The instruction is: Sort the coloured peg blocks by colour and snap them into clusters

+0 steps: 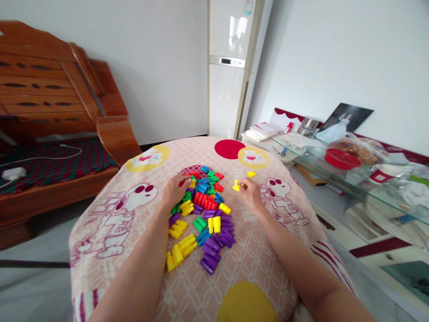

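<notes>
My right hand (251,193) pinches a small yellow plastic block (236,186) over the patterned tablecloth (259,261); apart, my left hand (173,191) touches the multicoloured plastic pile (205,201), grip unclear. Probably light, stiff; sides suit fingertips.

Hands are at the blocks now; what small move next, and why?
Probably slide the yellow block at the right hand's fingertips up to the lone yellow one beyond: same colour, close by, and both sit clear of the mixed pile.
</notes>
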The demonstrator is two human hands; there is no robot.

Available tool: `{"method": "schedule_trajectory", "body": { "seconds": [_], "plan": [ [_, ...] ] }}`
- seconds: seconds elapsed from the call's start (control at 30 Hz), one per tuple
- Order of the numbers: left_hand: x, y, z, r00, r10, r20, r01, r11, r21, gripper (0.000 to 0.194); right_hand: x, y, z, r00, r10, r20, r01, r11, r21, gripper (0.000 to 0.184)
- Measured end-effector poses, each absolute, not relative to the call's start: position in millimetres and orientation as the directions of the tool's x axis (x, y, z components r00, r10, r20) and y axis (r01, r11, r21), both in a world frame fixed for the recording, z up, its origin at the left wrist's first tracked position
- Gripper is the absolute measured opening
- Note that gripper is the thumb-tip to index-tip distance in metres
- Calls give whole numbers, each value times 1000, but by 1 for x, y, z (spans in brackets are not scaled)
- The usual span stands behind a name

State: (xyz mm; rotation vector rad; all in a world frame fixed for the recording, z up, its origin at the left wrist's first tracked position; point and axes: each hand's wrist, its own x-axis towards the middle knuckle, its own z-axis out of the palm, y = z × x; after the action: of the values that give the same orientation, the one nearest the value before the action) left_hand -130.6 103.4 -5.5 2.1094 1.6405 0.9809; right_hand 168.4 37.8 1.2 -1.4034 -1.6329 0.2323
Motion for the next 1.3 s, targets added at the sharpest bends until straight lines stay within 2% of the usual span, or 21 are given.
{"method": "schedule_trajectory", "body": {
  "seconds": [0.1, 0.17, 0.23, 0.33, 0.4, 0.57, 0.7, 0.77, 0.83, 0.93, 1.0, 1.07, 1.17, 1.3],
  "plan": [
    [-131, 103, -6, 116, 931, 346, 729, -316, 608, 44, 201, 41, 23, 243, 821, 516, 712, 210, -670, 28],
    [-130, 103, -6, 114, 931, 348, 727, -317, 610, 43, 230, 43, 38, 308, 794, 525, 764, 122, -633, 33],
    [-129, 103, -6, 112, 930, 350, 725, -317, 611, 42, 259, 44, 49, 337, 800, 497, 840, -16, -543, 33],
    [-129, 104, -6, 109, 928, 358, 721, -321, 614, 41, 293, 47, 56, 328, 856, 400, 923, -199, -329, 33],
    [-129, 104, -6, 110, 928, 357, 721, -322, 614, 41, 304, 49, 52, 312, 882, 352, 940, -232, -250, 32],
    [-129, 102, -4, 99, 935, 340, 735, -299, 608, 44, 307, 50, 39, 292, 909, 297, 953, -250, -172, 31],
    [-128, 99, -2, 92, 942, 324, 742, -282, 609, 43, 287, 49, 45, 285, 882, 375, 955, -228, -189, 39],
    [-127, 99, -1, 99, 940, 326, 738, -289, 609, 43, 264, 47, 51, 202, 883, 425, 967, -110, -231, 37],
    [-127, 98, 0, 102, 937, 333, 734, -297, 611, 42, 234, 42, 55, 57, 906, 419, 946, 85, -314, 28],
    [-126, 97, 0, 97, 937, 337, 731, -296, 614, 41, 188, 27, 56, -221, 937, 269, 799, 332, -501, 18],
    [-126, 97, 0, 99, 936, 339, 729, -300, 615, 42, 165, 17, 54, -400, 906, 142, 687, 399, -607, 14],
    [-126, 97, -1, 100, 936, 338, 728, -301, 616, 43, 151, 8, 49, -504, 861, 60, 643, 421, -640, 11],
    [-127, 97, -1, 91, 937, 338, 726, -295, 621, 40, 145, 2, 44, -508, 860, 43, 668, 425, -610, 4],
    [-127, 98, -1, 92, 936, 339, 725, -296, 622, 40, 157, 8, 44, -410, 902, 131, 672, 396, -626, 3]
  ]
}}
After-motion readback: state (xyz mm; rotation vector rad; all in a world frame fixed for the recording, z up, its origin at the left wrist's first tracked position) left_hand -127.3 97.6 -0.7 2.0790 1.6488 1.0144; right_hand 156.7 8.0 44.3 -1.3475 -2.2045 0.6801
